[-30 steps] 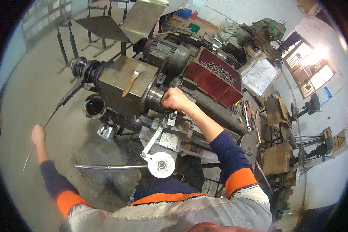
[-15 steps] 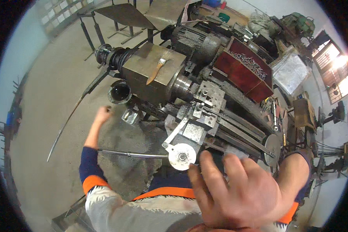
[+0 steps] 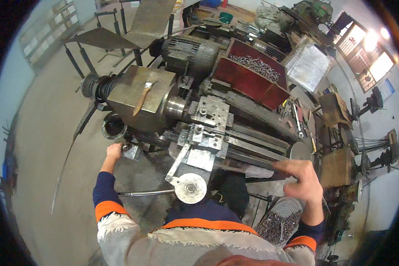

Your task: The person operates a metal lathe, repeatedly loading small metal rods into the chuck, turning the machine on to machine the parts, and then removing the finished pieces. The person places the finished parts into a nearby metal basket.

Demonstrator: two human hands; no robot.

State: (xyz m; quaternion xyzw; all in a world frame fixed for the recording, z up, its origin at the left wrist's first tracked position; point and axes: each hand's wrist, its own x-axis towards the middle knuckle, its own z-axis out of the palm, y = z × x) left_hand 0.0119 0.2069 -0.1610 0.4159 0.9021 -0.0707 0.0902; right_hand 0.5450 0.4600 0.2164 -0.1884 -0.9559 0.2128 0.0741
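My left hand (image 3: 114,151) is closed at the left of the machine, below a dark round cup-shaped opening (image 3: 114,126). Its fingertips meet a small dark part there, which I cannot make out. Off to the right, my right hand (image 3: 303,177) is slightly blurred, its forefinger stretched toward the right end of the lathe-like machine's long bars (image 3: 257,148). Thumb and forefinger are apart, and nothing shows between them. A metal tool block (image 3: 207,137) sits mid-machine beside a shiny spindle (image 3: 176,107). Nearer me are a lever (image 3: 178,164) and a pale round disc (image 3: 190,188) with a rod handle (image 3: 148,193).
A brush (image 3: 142,98) lies on the headstock cover (image 3: 157,82). Behind, a red box (image 3: 239,84) holds many small metal pieces. Below my right hand, a ridged container (image 3: 288,206) holds more. Wrenches (image 3: 299,122) lie at the right. A long thin rod (image 3: 66,164) juts out left.
My right hand has moved from close in front of me to the right and away, uncovering the container of pieces. My left hand now meets the machine's left part. The view has shifted.
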